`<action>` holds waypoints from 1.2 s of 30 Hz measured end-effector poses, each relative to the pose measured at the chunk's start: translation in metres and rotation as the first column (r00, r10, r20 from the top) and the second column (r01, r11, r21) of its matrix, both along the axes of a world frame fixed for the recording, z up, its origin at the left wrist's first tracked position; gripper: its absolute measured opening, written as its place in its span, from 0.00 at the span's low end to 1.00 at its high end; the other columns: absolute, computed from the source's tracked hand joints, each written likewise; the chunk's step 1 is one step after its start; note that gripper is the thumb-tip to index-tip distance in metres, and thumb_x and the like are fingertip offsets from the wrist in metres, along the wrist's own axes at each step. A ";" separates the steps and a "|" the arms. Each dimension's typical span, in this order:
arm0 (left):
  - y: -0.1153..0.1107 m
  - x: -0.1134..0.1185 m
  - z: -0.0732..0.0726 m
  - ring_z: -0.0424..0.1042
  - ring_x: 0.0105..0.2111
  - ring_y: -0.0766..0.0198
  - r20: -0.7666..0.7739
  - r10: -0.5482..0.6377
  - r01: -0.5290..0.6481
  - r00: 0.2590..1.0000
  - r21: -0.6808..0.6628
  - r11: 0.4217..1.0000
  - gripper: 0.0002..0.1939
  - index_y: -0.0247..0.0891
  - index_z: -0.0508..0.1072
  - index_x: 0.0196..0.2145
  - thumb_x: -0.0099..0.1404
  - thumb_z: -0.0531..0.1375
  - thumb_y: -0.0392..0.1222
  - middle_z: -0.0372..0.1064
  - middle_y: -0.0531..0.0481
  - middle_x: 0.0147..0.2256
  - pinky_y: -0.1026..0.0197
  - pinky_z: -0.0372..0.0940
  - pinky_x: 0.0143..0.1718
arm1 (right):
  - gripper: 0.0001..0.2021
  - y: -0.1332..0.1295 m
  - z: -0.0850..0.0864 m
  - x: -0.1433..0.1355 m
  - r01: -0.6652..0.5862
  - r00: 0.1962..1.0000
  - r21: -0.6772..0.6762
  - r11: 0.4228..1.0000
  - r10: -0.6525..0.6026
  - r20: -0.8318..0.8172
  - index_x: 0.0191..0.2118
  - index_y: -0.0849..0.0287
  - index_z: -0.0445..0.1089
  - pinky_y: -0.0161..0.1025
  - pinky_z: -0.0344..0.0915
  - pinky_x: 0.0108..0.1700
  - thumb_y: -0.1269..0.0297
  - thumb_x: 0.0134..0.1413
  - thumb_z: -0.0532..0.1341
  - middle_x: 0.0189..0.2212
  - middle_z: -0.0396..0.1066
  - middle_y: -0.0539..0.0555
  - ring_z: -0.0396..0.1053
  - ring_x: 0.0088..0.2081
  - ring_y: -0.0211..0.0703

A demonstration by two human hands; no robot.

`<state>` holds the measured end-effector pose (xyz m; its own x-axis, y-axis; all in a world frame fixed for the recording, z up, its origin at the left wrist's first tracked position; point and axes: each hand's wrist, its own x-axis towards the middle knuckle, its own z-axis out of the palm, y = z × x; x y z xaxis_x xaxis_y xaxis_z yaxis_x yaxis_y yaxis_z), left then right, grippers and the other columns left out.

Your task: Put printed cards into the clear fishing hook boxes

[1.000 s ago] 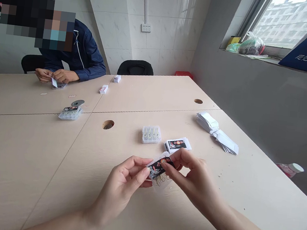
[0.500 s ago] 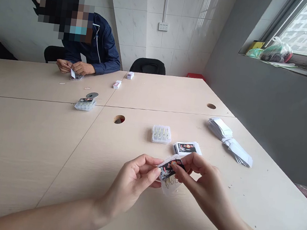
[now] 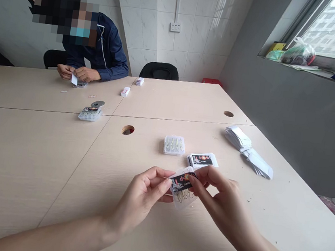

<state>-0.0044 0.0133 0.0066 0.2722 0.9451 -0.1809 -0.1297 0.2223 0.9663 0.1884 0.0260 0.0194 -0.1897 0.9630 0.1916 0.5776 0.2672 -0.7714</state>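
Observation:
Between my two hands is a small clear plastic box with gold fish hooks showing inside. A black printed label lies across its upper part, slightly tilted. My left hand pinches the box's left edge, thumb on the label's corner. The thumb and index finger of my right hand grip the right side, the thumb over the label's right end. Just beyond my hands lies a stack of black-and-white labels. Left of that stack sit clear boxes of hooks, without a label on top.
White paper slips lie in fanned piles at the right. Labelled boxes stand near a grey disc at left. Across the table a person in a blue jacket handles a box and a white slip. A cable hole pierces the tabletop.
My right thumb has shifted toward the label's right end, uncovering more print. The label sits straighter on the box. The whole view has moved slightly.

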 end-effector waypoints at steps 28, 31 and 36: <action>0.001 0.001 0.001 0.74 0.43 0.59 -0.009 0.029 -0.029 1.000 0.001 1.000 0.12 0.38 0.71 0.45 0.67 0.57 0.47 0.76 0.46 0.44 0.55 0.71 0.45 | 0.05 -0.006 0.005 0.000 -0.051 0.989 0.209 0.977 0.021 0.145 0.38 0.54 0.68 0.29 0.54 0.17 0.63 0.62 0.56 0.29 0.71 0.50 0.69 0.26 0.35; 0.001 0.001 0.001 0.74 0.42 0.60 -0.007 0.036 -0.036 0.999 -0.001 0.999 0.12 0.39 0.71 0.44 0.67 0.57 0.47 0.76 0.46 0.44 0.57 0.71 0.44 | 0.06 -0.007 0.004 0.000 -0.046 0.991 0.220 0.974 0.016 0.135 0.35 0.55 0.67 0.30 0.54 0.17 0.65 0.62 0.55 0.29 0.70 0.50 0.67 0.25 0.34; 0.001 0.001 0.000 0.74 0.42 0.60 -0.008 0.041 -0.041 0.999 0.003 0.999 0.12 0.39 0.72 0.44 0.67 0.58 0.47 0.76 0.46 0.44 0.57 0.71 0.43 | 0.06 -0.006 0.002 0.001 -0.047 0.994 0.182 0.982 0.027 0.109 0.35 0.55 0.67 0.31 0.57 0.20 0.65 0.62 0.54 0.29 0.71 0.51 0.69 0.28 0.38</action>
